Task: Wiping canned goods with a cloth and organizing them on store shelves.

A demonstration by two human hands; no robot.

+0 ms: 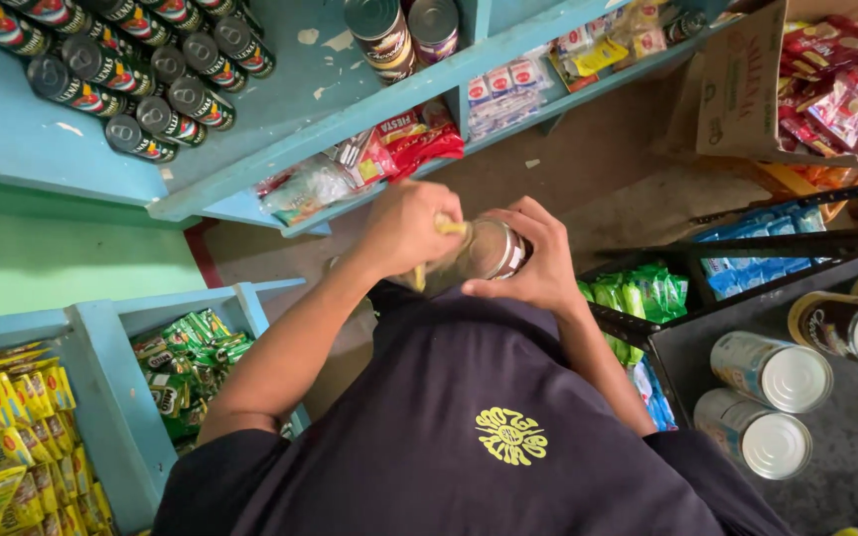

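A single view is given, taken from a head-worn camera pointed steeply down over the chest. The two hands point(404, 230) point(538, 260) are seen close below the lens, the floor point(588, 159) far beneath. Blue shelves point(280, 109) are taken in at left and above, cans point(772, 372) at right.

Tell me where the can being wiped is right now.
The can sits mid-frame in the head view, gripped by the right hand, with the left hand pressing a yellow cloth to it, above the dark shirt.
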